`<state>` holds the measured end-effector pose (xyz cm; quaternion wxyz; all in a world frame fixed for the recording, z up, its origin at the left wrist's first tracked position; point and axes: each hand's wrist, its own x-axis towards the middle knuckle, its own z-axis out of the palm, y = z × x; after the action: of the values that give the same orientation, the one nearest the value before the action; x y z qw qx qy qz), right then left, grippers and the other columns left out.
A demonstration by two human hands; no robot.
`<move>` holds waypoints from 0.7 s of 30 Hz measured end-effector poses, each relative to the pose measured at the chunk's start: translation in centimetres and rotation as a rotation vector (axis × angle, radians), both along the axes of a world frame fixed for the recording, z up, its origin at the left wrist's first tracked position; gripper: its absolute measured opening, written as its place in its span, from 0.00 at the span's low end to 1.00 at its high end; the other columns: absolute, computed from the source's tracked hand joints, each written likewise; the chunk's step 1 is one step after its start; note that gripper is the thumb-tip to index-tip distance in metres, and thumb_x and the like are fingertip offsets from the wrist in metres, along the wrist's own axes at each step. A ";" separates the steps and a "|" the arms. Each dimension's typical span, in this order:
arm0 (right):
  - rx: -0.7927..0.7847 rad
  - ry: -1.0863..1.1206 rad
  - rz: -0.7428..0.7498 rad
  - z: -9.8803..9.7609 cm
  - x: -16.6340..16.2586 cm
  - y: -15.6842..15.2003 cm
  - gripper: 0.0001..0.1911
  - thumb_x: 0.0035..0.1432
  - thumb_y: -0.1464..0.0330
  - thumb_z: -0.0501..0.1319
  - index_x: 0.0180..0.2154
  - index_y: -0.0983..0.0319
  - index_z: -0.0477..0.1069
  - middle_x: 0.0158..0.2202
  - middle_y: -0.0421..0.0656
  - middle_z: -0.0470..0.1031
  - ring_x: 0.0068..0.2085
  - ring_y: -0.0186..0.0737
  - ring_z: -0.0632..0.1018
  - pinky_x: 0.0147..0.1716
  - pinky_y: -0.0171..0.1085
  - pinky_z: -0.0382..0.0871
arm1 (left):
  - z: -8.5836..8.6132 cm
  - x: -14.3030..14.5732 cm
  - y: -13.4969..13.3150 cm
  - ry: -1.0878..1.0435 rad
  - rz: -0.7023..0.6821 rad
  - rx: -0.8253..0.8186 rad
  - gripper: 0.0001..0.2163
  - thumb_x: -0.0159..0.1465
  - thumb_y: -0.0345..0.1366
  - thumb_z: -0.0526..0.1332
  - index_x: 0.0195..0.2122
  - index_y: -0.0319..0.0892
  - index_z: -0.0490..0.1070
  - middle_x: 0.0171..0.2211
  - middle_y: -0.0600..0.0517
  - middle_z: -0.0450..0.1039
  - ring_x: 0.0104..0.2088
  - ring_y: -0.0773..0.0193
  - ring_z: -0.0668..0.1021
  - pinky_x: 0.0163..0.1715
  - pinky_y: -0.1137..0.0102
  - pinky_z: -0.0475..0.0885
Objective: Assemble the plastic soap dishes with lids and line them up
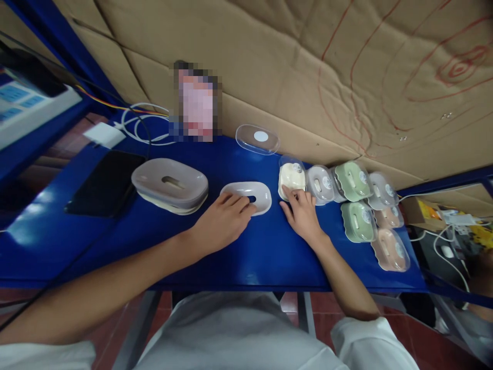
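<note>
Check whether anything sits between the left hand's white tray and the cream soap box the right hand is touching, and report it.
Nothing visible does. The left hand rests on the white tray; the right hand touches the cream soap box. Only a bare strip of blue table separates tray and box.

White short sleeves, bare forearms, no rings or watch.

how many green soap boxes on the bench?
2. One green box sits in the back row by the cardboard wall; the other green box lies just in front of it. Both are right of the right hand. None look hidden.
</note>
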<state>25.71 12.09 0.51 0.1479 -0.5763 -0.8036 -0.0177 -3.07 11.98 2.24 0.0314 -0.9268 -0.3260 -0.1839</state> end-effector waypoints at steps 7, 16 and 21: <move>-0.178 0.253 0.267 1.7 1.2 -0.4 0.13 0.78 0.67 0.52 0.51 0.56 0.76 0.57 0.47 0.81 0.65 0.51 0.76 0.69 0.59 0.61 | 0.3 0.0 0.0 -0.170 0.042 0.029 0.11 0.75 0.27 0.57 0.53 0.41 0.77 0.48 0.45 0.80 0.49 0.52 0.82 0.54 0.54 0.73; -0.124 0.372 0.267 1.6 1.2 -1.0 0.19 0.79 0.63 0.52 0.66 0.53 0.65 0.71 0.52 0.67 0.73 0.51 0.69 0.71 0.60 0.67 | -0.6 0.1 0.5 -0.208 0.040 0.039 0.11 0.76 0.27 0.57 0.53 0.41 0.76 0.49 0.46 0.82 0.49 0.53 0.82 0.54 0.55 0.73; -0.148 0.414 0.212 0.3 0.9 -1.2 0.42 0.75 0.56 0.62 0.79 0.50 0.42 0.80 0.54 0.46 0.80 0.58 0.52 0.75 0.65 0.59 | -0.9 0.0 0.6 -0.229 0.024 0.033 0.14 0.73 0.23 0.56 0.54 0.43 0.76 0.51 0.46 0.82 0.52 0.53 0.82 0.58 0.53 0.70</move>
<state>26.63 10.93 0.83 0.2677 -0.4894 -0.8112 0.1755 -3.09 12.60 1.38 0.0114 -0.8951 -0.3355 -0.2934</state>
